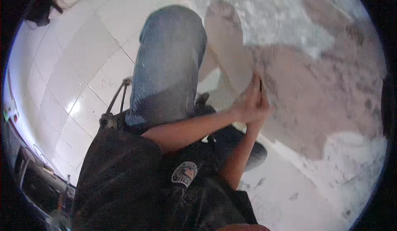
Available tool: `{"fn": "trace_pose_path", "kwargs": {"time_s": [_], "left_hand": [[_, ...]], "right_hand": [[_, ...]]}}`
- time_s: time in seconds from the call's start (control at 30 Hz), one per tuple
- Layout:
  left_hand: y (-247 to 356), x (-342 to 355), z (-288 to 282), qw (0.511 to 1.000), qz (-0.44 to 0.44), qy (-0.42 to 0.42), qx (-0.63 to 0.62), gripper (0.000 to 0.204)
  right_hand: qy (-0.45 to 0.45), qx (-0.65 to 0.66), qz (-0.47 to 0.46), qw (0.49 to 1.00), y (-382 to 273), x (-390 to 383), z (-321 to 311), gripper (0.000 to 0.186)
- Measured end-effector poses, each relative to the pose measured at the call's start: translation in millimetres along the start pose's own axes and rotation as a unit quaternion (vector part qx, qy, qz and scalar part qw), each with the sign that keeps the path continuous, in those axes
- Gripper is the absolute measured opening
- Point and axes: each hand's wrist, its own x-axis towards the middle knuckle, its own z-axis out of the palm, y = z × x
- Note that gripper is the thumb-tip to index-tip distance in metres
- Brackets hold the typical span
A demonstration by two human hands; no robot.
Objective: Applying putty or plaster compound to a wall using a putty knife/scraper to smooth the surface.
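Note:
My left hand and my right hand meet right of the middle, past my knees. Their fingers are pressed together and point away from me. A thin dark line shows between the fingers, but I cannot make out whether anything is held there; motion blurs both hands. The left forearm crosses my lap from the left, and the right one rises from below. Beyond the fingertips lies a pale brownish elongated patch that looks like a shadow on the floor.
My jeans-clad leg stands left of the hands. A metal frame with a joint is beside my hip. Pale tiles cover the left; the floor at right is patchy white and brown. Dark equipment with cables stands lower left.

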Motion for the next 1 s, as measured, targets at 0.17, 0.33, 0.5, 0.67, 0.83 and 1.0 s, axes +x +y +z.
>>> {"fn": "trace_pose_path", "kwargs": {"time_s": [0.17,0.33,0.5,0.67,0.83,1.0], "left_hand": [[6,0,0,0.995,0.055,-0.035,0.077,0.113],[-35,21,-17,0.983,-0.108,0.103,-0.103,0.096],[-25,19,-13,0.989,0.017,0.136,0.057,0.079],[-1,-16,-2,0.998,0.022,0.039,0.049,0.041],[40,-11,-8,0.997,0.067,0.048,0.002,0.035],[87,-33,-8,0.986,0.142,0.09,-0.008,0.033]], "right_hand": [[0.088,-0.019,-0.03,0.996,-6,6,4,0.046],[-0.032,-0.174,-0.009,0.984,30,26,50,0.038],[0.11,0.072,0.113,0.985,-26,-26,18,0.029],[0.154,0.283,0.196,0.926,-50,-96,14,0.033],[0.182,0.25,0.133,0.942,-69,-112,-20,0.035],[0.237,0.242,0.037,0.94,-87,-139,-37,0.032]]}}
